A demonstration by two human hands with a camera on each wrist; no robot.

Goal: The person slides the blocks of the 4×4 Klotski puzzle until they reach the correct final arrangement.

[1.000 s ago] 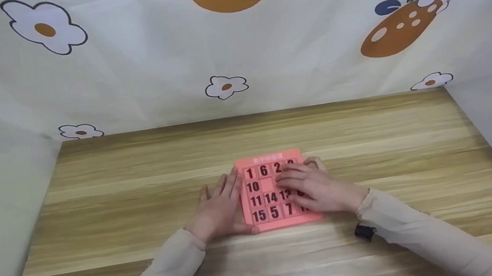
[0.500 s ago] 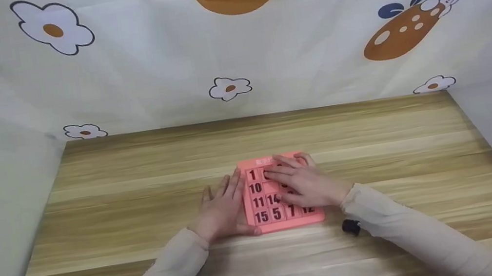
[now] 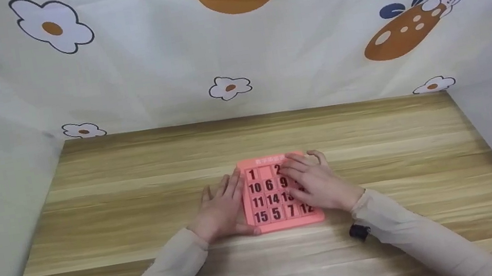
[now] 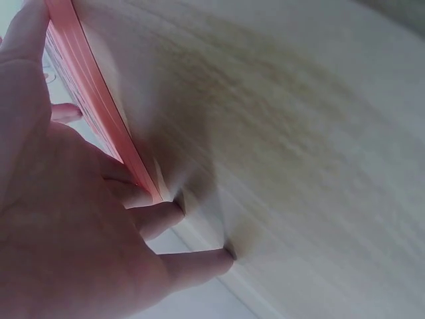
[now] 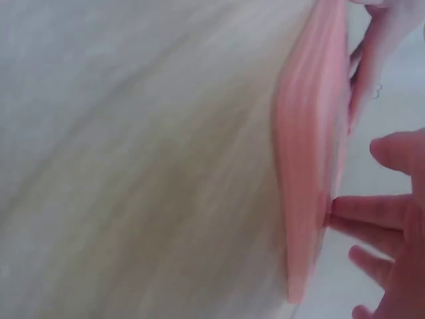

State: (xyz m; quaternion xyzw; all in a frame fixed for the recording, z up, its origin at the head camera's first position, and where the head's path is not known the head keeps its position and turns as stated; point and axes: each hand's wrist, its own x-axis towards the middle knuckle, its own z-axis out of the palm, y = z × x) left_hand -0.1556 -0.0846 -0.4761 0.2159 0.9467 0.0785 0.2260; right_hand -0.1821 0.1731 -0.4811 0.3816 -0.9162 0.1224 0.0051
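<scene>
A pink number sliding puzzle [image 3: 284, 225] lies flat on the wooden table, its tiles printed with black numerals. The gap [image 3: 265, 173] is in the top row, right of the 1, and the 6 tile [image 3: 269, 185] sits directly below it. My left hand [image 3: 221, 215] rests along the puzzle's left side, fingers extended and thumb at the near left corner. Over the right columns spreads my right hand [image 3: 316, 183], hiding several tiles. From the right wrist, fingertips [image 5: 342, 207] meet the puzzle's top face.
Wood-grain table [image 3: 141, 164] surrounds the puzzle. A pale cloth backdrop [image 3: 142, 75] with flowers and a rabbit print stands behind, with pale walls at both sides. A black band [image 3: 359, 232] shows at the right wrist.
The 6 tile has slid down from the top row, so the gap is now above it. My right hand reached left over the upper tiles, then drew back right. My left hand stayed put.
</scene>
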